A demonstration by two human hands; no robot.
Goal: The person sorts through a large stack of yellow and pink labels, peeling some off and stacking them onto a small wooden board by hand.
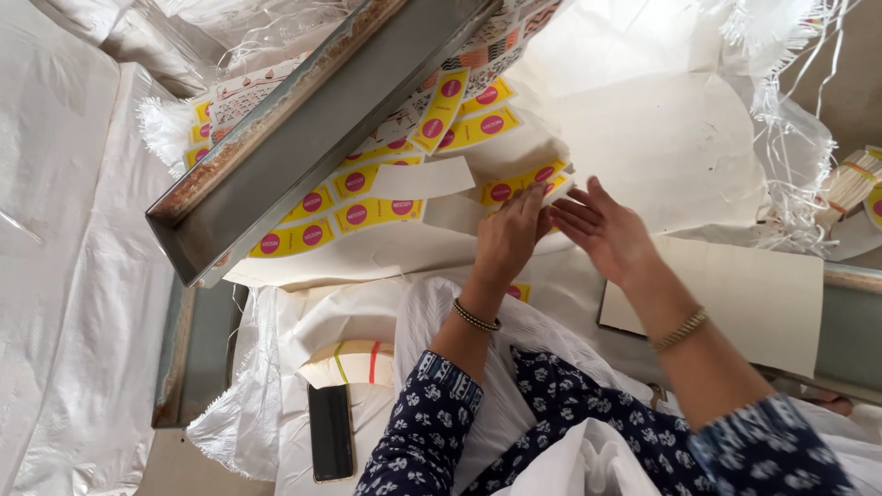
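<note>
Item: yellow label strips (377, 213), printed with pink dots, lying fanned on white sheet (661, 138) below metal tray (303, 138).
Handling: judged light, thin, flexible; creases easily.
Left hand (507, 241): fingers pinched together on a strip end.
Right hand (606, 234): fingers spread, empty.
Hold point: strip edge.

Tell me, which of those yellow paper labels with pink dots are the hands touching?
The yellow label farthest right, at the fingertips of the left hand and right hand; the others lie untouched.

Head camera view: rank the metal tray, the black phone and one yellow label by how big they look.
1. Metal tray, far the largest, though it sits nearer the camera.
2. Black phone.
3. Yellow label; looks only slightly smaller than the phone.
</note>
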